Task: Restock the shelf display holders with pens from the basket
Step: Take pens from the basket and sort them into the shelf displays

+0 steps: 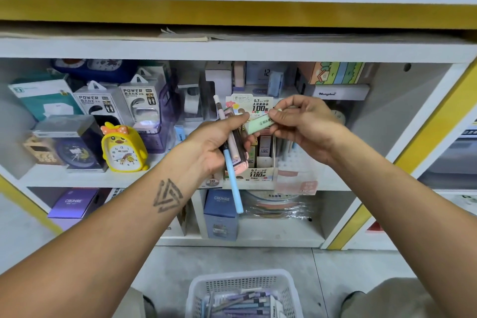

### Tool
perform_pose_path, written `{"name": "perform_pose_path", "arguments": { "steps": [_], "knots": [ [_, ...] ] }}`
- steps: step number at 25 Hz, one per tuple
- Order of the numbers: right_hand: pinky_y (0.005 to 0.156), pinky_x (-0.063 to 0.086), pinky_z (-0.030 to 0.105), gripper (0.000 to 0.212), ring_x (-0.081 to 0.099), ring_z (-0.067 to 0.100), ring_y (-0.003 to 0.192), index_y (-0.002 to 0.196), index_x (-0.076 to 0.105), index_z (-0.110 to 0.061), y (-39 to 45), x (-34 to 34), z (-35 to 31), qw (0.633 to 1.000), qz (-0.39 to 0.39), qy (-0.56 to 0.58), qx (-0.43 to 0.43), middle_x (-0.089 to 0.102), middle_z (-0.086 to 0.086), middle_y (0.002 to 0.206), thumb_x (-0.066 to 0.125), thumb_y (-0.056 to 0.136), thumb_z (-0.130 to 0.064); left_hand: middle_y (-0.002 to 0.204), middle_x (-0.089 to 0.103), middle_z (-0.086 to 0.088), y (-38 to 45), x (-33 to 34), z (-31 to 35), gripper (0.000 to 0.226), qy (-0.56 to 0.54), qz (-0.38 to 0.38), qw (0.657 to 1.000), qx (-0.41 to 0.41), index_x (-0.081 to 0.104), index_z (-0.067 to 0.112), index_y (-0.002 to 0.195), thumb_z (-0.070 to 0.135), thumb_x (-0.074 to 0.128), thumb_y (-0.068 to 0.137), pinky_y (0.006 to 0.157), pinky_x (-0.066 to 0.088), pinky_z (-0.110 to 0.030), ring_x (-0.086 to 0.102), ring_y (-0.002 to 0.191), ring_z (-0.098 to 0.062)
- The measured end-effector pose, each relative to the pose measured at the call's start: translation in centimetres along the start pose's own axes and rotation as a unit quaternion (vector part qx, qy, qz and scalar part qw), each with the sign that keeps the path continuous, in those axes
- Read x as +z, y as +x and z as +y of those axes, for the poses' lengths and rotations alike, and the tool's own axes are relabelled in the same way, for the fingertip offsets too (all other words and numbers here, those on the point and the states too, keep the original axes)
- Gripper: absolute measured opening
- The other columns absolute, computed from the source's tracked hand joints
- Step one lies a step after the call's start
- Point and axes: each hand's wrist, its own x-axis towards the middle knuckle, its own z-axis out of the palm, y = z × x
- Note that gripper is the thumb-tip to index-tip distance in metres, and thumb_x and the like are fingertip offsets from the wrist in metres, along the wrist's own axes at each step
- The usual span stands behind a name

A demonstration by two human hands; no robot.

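Shelf (232,50): left grip (219,147) clutches three pens (233,183) (bundled); right grip (299,121) pinches one green box (259,124).

Head view: looked forward and down from head height, close before the shelf unit (232,50).
Basket (242,289): sat below the shelf unit, at the bottom edge.

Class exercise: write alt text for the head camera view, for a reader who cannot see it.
A person's left hand grips a bundle of pens while the right hand pinches a small pale green box, both in front of a stationery shelf. A white basket of pens sits on the floor below.
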Motion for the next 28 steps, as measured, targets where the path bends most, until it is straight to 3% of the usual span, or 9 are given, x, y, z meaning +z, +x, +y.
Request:
{"name": "perform_pose_path", "arguments": {
  "steps": [3,6,10,11,13,14,18,25,28],
  "knots": [
    [0.065,0.061,0.031,0.014,0.070,0.024,0.069,0.092,0.068,-0.002,-0.1,0.4,0.4,0.991,-0.028,-0.122,-0.041,0.073,0.017,0.079,0.077,0.082,0.000,0.075,0.069,-0.017,-0.2,-0.9,0.8,0.032,0.007,0.026,0.999,0.021,0.064,-0.002,0.116,0.008,0.072,0.087,0.043,0.051,-0.023,0.060,0.045,-0.018],
    [0.072,0.058,0.027,0.020,0.067,0.018,0.071,0.092,0.070,-0.003,-0.3,1.8,0.9,0.972,-0.079,-0.209,-0.070,0.071,0.012,0.077,0.083,0.078,-0.002,0.072,0.069,-0.018,-0.5,-2.0,1.6,0.033,0.016,0.058,0.997,0.043,0.063,-0.006,0.118,0.005,0.070,0.087,0.042,0.051,-0.023,0.060,0.043,-0.018],
    [0.069,0.047,0.035,0.042,0.052,0.021,0.069,0.114,0.061,-0.017,0.1,5.2,1.6,0.950,-0.159,-0.264,-0.060,0.066,0.029,0.087,0.079,0.081,0.001,0.062,0.062,-0.017,-1.4,-3.1,2.3,0.024,0.043,0.060,0.996,0.057,0.062,-0.005,0.108,0.006,0.069,0.089,0.040,0.048,-0.023,0.057,0.039,-0.019],
    [0.067,0.046,0.033,0.043,0.052,0.020,0.067,0.117,0.061,-0.021,0.3,5.9,1.8,0.944,-0.164,-0.280,-0.064,0.064,0.025,0.080,0.076,0.084,0.002,0.063,0.062,-0.016,-1.5,-3.5,2.7,0.017,0.042,0.064,0.995,0.061,0.063,-0.004,0.102,0.006,0.068,0.090,0.041,0.048,-0.022,0.057,0.040,-0.018],
    [0.064,0.052,0.026,0.035,0.061,0.014,0.059,0.116,0.063,-0.026,0.7,7.0,2.0,0.934,-0.140,-0.317,-0.088,0.064,-0.002,0.070,0.070,0.091,-0.003,0.064,0.064,-0.015,-1.8,-5.0,3.6,0.009,0.029,0.081,0.994,0.067,0.062,-0.002,0.093,0.007,0.064,0.093,0.041,0.049,-0.021,0.058,0.041,-0.017],
    [0.068,0.057,0.027,0.029,0.068,0.014,0.062,0.116,0.065,-0.025,1.0,7.5,2.1,0.932,-0.118,-0.327,-0.098,0.069,-0.003,0.076,0.066,0.095,-0.005,0.062,0.064,-0.014,-1.9,-5.9,4.0,0.008,0.019,0.090,0.993,0.067,0.061,0.000,0.090,0.007,0.063,0.094,0.041,0.049,-0.020,0.058,0.041,-0.017],
    [0.079,0.062,0.032,0.018,0.076,0.021,0.076,0.109,0.071,-0.017,2.1,9.1,2.5,0.947,-0.056,-0.294,-0.116,0.074,0.016,0.088,0.063,0.098,-0.007,0.059,0.063,-0.013,-2.5,-9.4,5.0,0.011,0.011,0.130,0.989,0.075,0.060,-0.001,0.087,0.007,0.063,0.094,0.040,0.047,-0.020,0.058,0.041,-0.017],
    [0.072,0.058,0.022,0.014,0.074,0.015,0.069,0.101,0.072,-0.017,4.0,11.4,3.6,0.930,-0.037,-0.332,-0.157,0.074,0.007,0.087,0.073,0.090,-0.007,0.062,0.062,-0.019,-3.4,-12.9,5.0,0.010,0.012,0.140,0.986,0.089,0.058,-0.004,0.095,0.002,0.064,0.091,0.042,0.048,-0.024,0.057,0.047,-0.023],
    [0.075,0.060,0.027,0.013,0.073,0.017,0.074,0.100,0.069,-0.017,4.8,12.4,4.3,0.927,-0.025,-0.329,-0.181,0.074,0.003,0.084,0.073,0.090,-0.010,0.064,0.062,-0.020,-3.7,-13.4,4.9,0.015,0.017,0.143,0.985,0.095,0.059,-0.007,0.101,0.001,0.065,0.090,0.043,0.048,-0.025,0.057,0.047,-0.024]
  ]
}}
